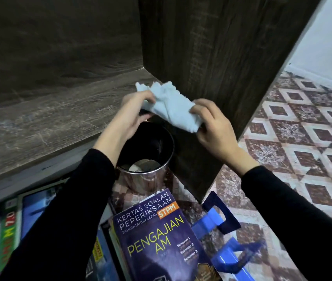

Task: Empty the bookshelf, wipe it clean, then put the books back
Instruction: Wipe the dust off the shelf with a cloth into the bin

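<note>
Both hands are on a crumpled pale blue cloth (169,107), held up in the air right at the front edge of the dark wood bookshelf (39,110). The left hand (132,114) grips one end with curled fingers, and the right hand (211,126) pinches the other end. The shelf board itself is bare and looks scuffed and dusty. Directly under the cloth there's a shiny metal bin (146,151) standing on the patterned tile floor (302,122), with some whitish stuff at the bottom. The books are off the shelf: a purple "Pengajian Am" book (157,240) sits on top of a pile on the floor, more books (9,236) lie to the left, and a blue plastic thing (219,236) lies just beside the pile.
</note>
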Available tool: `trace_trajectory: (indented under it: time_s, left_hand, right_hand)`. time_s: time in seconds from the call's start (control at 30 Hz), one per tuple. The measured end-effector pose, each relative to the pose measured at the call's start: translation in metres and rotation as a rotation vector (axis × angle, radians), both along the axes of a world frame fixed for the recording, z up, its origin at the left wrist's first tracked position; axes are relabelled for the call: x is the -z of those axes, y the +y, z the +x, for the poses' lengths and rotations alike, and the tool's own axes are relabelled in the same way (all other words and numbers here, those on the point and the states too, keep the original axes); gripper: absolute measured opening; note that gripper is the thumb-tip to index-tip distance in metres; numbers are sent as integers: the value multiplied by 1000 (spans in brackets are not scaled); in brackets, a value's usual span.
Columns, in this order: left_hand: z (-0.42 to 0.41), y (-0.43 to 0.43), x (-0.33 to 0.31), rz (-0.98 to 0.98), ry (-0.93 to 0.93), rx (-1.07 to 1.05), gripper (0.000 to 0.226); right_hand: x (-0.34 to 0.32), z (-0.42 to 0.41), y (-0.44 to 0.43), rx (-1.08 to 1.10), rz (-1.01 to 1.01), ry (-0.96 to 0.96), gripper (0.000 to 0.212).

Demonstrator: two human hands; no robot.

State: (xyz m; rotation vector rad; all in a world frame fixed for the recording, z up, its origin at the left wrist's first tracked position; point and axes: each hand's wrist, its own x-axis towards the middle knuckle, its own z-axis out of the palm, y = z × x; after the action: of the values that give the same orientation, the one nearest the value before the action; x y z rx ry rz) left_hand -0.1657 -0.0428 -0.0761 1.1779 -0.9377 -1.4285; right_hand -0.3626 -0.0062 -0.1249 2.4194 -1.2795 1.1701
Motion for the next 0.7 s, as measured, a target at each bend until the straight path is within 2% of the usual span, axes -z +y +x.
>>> trace_trajectory:
  time_s: [0.1,0.27,0.43,0.57,0.7]
  left_hand:
    - [0,-19,-7,-62,-87,-90,20]
    - [6,-51,-16,-123,-19,-226,42]
    - [14,-81,-11,-139,-160,-348,39]
    - [12,-96,-5,-173,-332,-386,35]
    - [12,-105,1,-179,-415,-429,36]
  right_hand:
    - [-10,6,-20,11,-35,10,40]
    - [-11,15,-54,23,-43,115,39]
    - [-11,22,-75,4,75,307,53]
    - [-10,30,-84,34,145,383,48]
    - [-15,36,-90,89,202,393,45]
